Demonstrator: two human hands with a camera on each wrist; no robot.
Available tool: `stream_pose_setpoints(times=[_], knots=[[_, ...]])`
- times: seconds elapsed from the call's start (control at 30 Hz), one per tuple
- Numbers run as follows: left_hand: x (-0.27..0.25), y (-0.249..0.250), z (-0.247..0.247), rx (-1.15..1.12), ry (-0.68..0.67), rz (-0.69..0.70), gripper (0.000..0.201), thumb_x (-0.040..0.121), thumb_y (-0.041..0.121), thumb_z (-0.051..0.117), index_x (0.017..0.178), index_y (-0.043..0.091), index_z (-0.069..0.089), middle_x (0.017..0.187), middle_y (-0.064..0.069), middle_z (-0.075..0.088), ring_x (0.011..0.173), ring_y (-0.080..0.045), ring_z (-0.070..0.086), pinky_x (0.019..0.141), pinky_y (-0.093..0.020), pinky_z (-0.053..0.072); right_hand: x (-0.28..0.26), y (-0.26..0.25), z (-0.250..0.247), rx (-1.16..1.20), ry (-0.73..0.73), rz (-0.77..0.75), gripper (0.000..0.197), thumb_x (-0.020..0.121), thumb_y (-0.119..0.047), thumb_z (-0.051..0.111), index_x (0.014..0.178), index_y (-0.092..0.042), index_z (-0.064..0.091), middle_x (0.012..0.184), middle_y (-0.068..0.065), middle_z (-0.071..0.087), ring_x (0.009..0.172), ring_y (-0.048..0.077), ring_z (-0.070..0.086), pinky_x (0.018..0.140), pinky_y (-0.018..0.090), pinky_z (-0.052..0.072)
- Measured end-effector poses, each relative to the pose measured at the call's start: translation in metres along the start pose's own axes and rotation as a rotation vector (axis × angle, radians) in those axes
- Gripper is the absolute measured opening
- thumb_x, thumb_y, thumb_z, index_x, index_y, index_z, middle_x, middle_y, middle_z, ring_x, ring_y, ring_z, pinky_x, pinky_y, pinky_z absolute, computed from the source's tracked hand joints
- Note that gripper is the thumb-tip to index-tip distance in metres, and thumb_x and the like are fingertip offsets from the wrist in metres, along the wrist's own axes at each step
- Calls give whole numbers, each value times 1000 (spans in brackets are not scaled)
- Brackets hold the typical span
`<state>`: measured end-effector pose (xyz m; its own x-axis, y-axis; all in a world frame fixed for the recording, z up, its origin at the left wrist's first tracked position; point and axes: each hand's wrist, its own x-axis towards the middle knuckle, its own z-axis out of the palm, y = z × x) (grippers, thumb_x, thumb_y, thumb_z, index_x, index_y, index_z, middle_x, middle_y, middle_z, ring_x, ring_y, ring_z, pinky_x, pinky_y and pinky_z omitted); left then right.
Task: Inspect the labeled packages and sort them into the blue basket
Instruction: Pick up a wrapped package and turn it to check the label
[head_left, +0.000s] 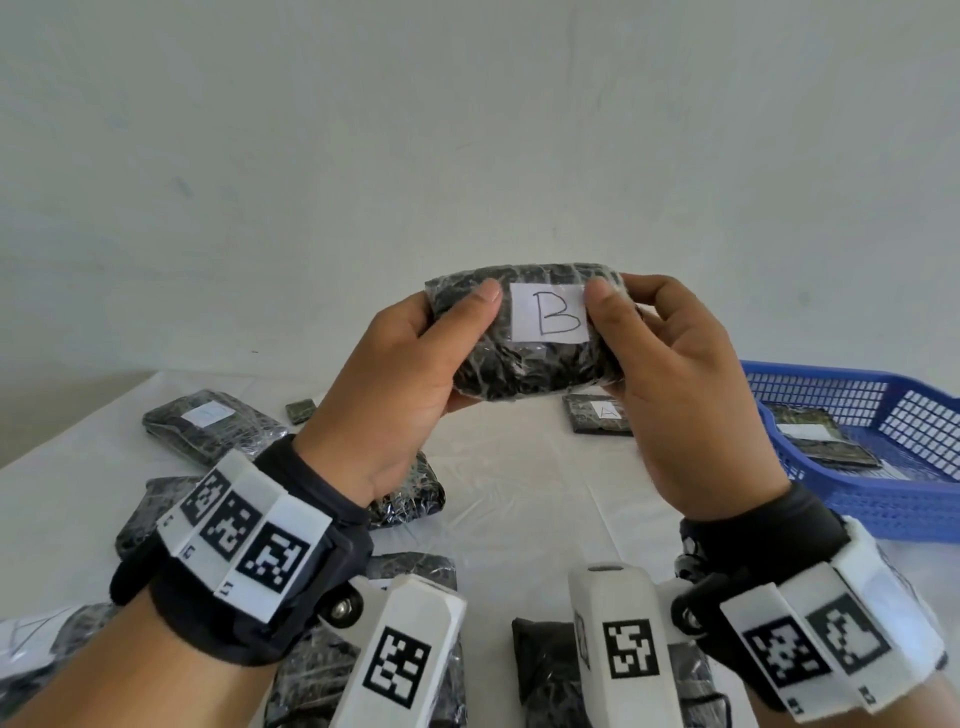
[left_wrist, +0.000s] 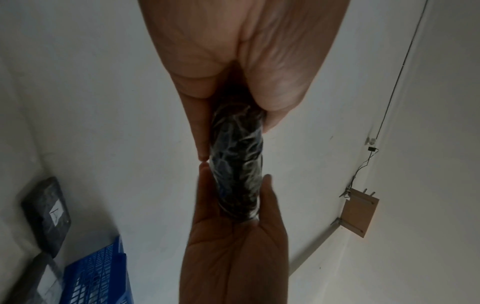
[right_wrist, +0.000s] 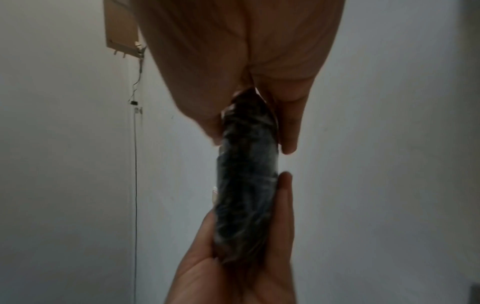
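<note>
I hold the package (head_left: 524, 332) up in front of me, above the bench (head_left: 519, 499) — my left hand (head_left: 395, 379) and right hand (head_left: 675, 384) each curl around one end, thumbs flanking its white label (head_left: 549, 313) marked B. Below lie more wrapped packages: one marked A (head_left: 597, 414) just behind my right hand, another (head_left: 213, 426) at far left. The blue basket (head_left: 883, 499) sits to the right — one package (head_left: 815, 436) already inside it.

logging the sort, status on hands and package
Left hand and right hand both grip package B, label up. Blue basket at right, path unobstructed.
</note>
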<state>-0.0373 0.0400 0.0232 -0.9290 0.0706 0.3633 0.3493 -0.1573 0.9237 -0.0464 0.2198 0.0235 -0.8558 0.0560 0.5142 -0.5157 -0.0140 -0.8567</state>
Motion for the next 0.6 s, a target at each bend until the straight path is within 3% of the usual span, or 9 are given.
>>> stream_pose_setpoints(times=[0.07,0.13,0.23,0.33,0.4,0.5,0.6], knots=[[1,1,-1,-53,2,-51,27,100,35,57,103,16,76,93,-2,81,86,-12,76,69,-26,62,0,0,-3,-19,-101,25,62,86,-54,74,137,-24,55,122,4,74,110,17,74,99,43,59],[0,2,0,-86,-16,-110,32,102,39,55,102,15,76,93,-5,81,87,-16,77,70,-27,64,0,0,-4,-22,-152,22,73,80,-50,78,144,-28,50,127,3,70,116,18,72,101,37,57],[-1,3,0,-130,-79,-124,35,93,51,61,96,21,77,100,-4,80,98,-19,76,80,-33,65,1,-1,-3,22,-76,7,54,84,-40,79,130,-15,65,119,12,75,112,28,74,101,47,59],[0,0,0,-126,-110,-87,43,87,46,69,117,16,71,112,0,77,112,-16,71,97,-35,59,0,-1,-3,31,0,-1,43,87,-41,80,112,-6,74,107,18,78,106,40,74,100,60,57],[2,-3,1,-142,-74,-51,50,82,44,73,119,11,70,117,-3,77,113,-16,71,97,-32,58,1,-2,-4,39,-13,16,48,87,-49,79,109,-6,75,105,19,79,106,42,74,101,62,55],[3,-5,1,-134,-12,-7,52,76,49,77,112,12,73,115,-7,78,111,-19,73,92,-33,60,3,-3,-11,-7,-147,90,77,72,-71,81,125,-16,67,114,9,79,114,27,74,108,52,52],[3,-4,-1,-101,-5,7,52,76,52,71,110,12,74,112,-7,79,109,-21,74,91,-36,61,2,-7,-14,7,-212,86,73,74,-52,91,133,-19,63,114,10,79,106,16,75,97,35,54]])
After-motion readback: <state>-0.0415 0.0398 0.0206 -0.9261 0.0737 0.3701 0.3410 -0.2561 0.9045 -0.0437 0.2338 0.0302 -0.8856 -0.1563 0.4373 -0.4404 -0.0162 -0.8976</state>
